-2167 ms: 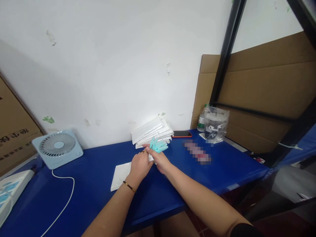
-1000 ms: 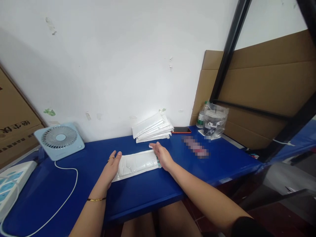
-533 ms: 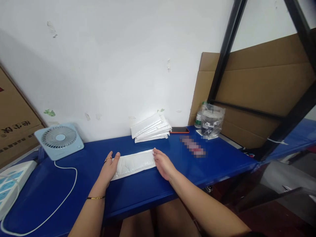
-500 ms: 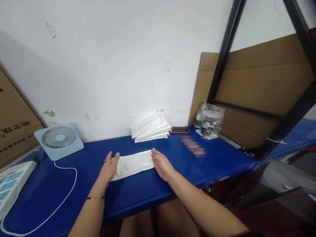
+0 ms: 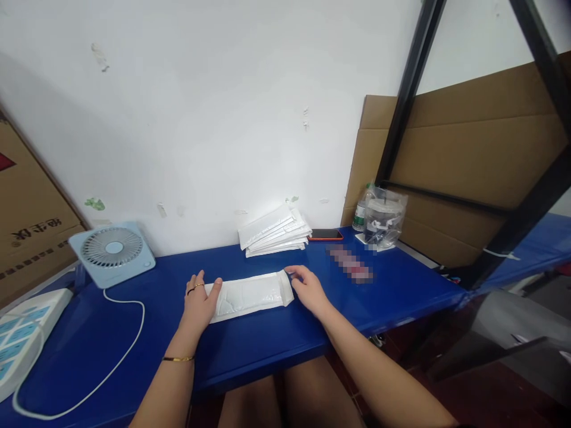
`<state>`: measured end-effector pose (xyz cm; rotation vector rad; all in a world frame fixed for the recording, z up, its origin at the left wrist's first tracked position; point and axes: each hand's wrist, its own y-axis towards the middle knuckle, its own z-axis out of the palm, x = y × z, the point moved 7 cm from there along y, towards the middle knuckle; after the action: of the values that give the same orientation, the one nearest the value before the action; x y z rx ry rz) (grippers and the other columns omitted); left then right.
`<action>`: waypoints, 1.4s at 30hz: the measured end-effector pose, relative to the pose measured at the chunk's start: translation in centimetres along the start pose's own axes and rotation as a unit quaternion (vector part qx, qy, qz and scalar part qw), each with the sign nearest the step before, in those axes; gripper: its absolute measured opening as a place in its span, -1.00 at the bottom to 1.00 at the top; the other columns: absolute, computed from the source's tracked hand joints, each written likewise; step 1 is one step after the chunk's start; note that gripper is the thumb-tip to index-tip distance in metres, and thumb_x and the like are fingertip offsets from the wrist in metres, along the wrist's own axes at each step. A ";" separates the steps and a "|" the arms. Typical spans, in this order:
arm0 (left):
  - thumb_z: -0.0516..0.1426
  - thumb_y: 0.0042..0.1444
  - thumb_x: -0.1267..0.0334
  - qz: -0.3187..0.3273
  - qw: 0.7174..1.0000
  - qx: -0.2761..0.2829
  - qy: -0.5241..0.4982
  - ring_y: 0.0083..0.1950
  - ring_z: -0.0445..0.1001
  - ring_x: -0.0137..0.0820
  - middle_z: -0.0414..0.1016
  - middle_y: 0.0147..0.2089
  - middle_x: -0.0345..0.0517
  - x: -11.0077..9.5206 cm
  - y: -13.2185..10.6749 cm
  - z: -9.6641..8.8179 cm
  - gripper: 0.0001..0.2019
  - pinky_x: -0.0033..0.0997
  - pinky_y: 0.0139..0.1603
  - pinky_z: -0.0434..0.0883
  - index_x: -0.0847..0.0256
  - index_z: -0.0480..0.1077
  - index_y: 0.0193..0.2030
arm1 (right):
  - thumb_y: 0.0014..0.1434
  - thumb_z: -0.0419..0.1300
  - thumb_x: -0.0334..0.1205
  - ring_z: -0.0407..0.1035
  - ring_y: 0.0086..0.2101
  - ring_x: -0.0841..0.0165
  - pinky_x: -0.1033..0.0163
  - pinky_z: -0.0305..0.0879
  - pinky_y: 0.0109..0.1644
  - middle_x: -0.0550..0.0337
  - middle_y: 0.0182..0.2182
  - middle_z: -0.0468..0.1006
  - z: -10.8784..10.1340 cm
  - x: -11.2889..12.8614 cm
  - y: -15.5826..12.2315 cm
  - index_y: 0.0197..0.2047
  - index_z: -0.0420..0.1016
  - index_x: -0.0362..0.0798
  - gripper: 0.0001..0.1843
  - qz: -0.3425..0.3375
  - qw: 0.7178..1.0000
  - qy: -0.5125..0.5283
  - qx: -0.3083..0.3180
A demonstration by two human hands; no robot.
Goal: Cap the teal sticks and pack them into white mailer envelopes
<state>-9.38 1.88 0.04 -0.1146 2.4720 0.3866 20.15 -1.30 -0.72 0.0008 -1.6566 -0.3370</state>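
Left hand: the left hand lies flat and wide open on the blue table. The fingers are spread a little. The thumb and the side of the hand press on the left end of the white pouch. It does not grip anything.
Right hand: the right hand is half curled with the palm down. Its fingertips touch the right end of the white pouch, where the end is bent up a bit. I cannot tell if they pinch that end or only rest on it.
White pouch: it is long and flat. It lies on the table between the two hands, near the front edge. It looks puffy, like something soft is inside.
Rings and band: the left hand has rings and a thin gold band on the wrist.
Stack: more white pouches sit in a pile by the wall, behind the hands.
Phone: a phone lies just beside the pile, on its right.
Fan: a small blue fan stands at the left, with a white cord curling over the table.
Bag: a clear plastic bag sits at the far right, by the brown cardboard.
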 end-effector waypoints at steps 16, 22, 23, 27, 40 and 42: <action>-0.04 0.17 -0.01 0.254 0.945 0.110 0.174 0.38 -0.16 -0.04 -0.01 0.37 -0.07 -8.1 -9.4 5.8 -0.44 0.17 0.26 -0.07 -0.07 -0.01 0.31 | 0.09 0.09 -0.19 0.33 -0.48 0.44 0.33 0.23 -0.36 0.20 -0.44 0.49 3.1 -0.2 1.0 -0.29 0.53 -0.09 -0.77 -0.047 0.970 -0.147 0.186; -0.03 0.17 0.03 0.254 0.946 0.110 0.168 0.36 -0.09 0.00 0.05 0.34 -0.02 -8.5 -9.4 5.4 -0.47 0.19 0.23 -0.04 -0.09 0.04 0.29 | 0.02 0.16 -0.27 0.37 -0.36 0.41 0.31 0.28 -0.28 0.15 -0.27 0.48 2.5 1.1 -0.6 -0.18 0.52 -0.04 -0.75 -0.131 0.956 -0.167 0.202; -0.01 0.16 0.03 0.254 0.946 0.114 0.167 0.35 -0.06 0.02 0.08 0.33 0.00 -8.7 -9.3 5.4 -0.47 0.20 0.21 -0.02 -0.10 0.05 0.29 | 0.03 0.16 -0.24 0.37 -0.36 0.40 0.31 0.28 -0.28 0.15 -0.29 0.48 2.1 1.1 -0.6 -0.16 0.50 -0.04 -0.74 -0.125 0.959 -0.176 0.183; 0.04 0.11 0.05 0.247 0.947 0.124 0.166 0.29 0.04 0.09 0.21 0.24 0.09 -9.6 -8.8 5.4 -0.50 0.27 0.14 0.03 -0.14 0.15 0.23 | 0.02 0.19 -0.15 0.30 -0.48 0.43 0.32 0.22 -0.39 0.25 -0.44 0.44 1.2 1.0 -0.7 -0.07 0.41 -0.01 -0.63 -0.090 0.962 -0.231 0.117; 0.29 -0.25 0.06 0.334 0.930 0.150 0.017 0.33 -0.02 -0.04 0.16 0.24 0.00 -7.4 -12.4 1.1 -0.41 0.15 0.29 -0.14 0.07 0.28 -0.02 | -0.04 0.26 -0.27 0.34 -0.24 0.32 0.24 0.27 -0.15 0.12 -0.24 0.45 1.4 4.7 -7.4 -0.07 0.47 -0.01 -0.61 -0.187 0.892 -0.228 0.344; 0.29 -0.24 0.03 0.308 0.946 0.101 0.008 0.22 0.15 -0.08 0.25 0.14 0.00 -8.1 -13.1 1.3 -0.46 0.07 0.23 0.04 0.10 0.30 -0.08 | -0.03 0.24 -0.36 0.25 -0.05 0.24 0.14 0.19 0.03 0.06 -0.05 0.38 1.1 4.9 -6.2 -0.02 0.44 0.02 -0.56 -0.255 0.877 -0.290 0.286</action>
<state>0.08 -10.27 0.69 0.7585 2.5003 0.3810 17.28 -7.98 2.65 0.8721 -2.2949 -0.2362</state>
